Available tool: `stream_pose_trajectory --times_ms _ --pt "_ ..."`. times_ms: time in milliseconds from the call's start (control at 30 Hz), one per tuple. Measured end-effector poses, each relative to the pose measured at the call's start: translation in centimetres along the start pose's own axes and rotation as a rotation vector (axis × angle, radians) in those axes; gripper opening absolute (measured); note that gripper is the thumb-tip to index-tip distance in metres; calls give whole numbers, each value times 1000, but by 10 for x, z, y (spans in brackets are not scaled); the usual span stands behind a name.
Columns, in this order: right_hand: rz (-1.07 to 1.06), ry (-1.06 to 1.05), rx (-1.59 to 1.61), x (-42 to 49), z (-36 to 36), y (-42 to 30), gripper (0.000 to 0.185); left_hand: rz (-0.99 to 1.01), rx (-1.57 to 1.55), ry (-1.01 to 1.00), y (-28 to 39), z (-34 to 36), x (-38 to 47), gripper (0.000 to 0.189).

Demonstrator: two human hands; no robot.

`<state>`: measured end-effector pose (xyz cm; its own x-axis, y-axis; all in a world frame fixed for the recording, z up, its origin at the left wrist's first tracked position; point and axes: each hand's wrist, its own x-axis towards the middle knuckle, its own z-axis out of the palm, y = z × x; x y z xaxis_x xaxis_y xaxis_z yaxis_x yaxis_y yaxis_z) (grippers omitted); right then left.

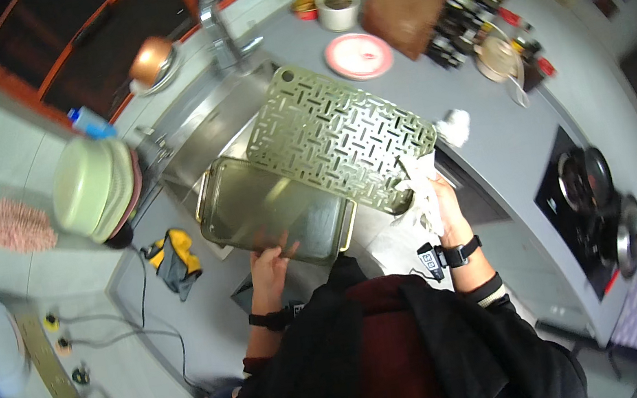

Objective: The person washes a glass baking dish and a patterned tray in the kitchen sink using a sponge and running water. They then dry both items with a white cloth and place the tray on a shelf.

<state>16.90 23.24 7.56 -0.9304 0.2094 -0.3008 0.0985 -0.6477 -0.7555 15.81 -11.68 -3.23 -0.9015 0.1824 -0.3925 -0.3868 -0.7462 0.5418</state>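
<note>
My left hand (pixel 269 262) grips the near edge of a shallow rectangular tray (pixel 270 206) with gold-coloured side handles. A green perforated mat (pixel 340 134), patterned with short slots, is held beside it by my right hand (pixel 448 204). Between that hand and the mat's near right corner is a crumpled white cloth (pixel 424 195). The mat's left edge overlaps the view of the tray's far edge; whether they touch I cannot tell. Behind both lies the stainless steel sink (pixel 204 136), partly hidden, with a chrome faucet (pixel 223 34) at its far side.
A pink-rimmed plate (pixel 359 56), a potted plant (pixel 338 10) and a brown board (pixel 405 0) stand on the back counter. White crumpled material (pixel 454 128) lies right of the mat. Green basins (pixel 85 184) and a yellow-and-grey cloth (pixel 176 260) are left; pans (pixel 598 176) are right.
</note>
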Motion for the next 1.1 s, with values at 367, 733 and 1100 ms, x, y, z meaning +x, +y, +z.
stream_pose_trajectory --times_ms 367,733,1100 --pt "-378 314 -2 -234 -176 -19 29 -492 164 -731 -225 178 -48 69" --pt "-144 906 -515 -465 -285 -20 26 -984 390 -1131 -395 235 -198 57" --pt "321 1701 -1056 -658 -314 -4 47 -1542 548 -1341 -559 278 -354 56"
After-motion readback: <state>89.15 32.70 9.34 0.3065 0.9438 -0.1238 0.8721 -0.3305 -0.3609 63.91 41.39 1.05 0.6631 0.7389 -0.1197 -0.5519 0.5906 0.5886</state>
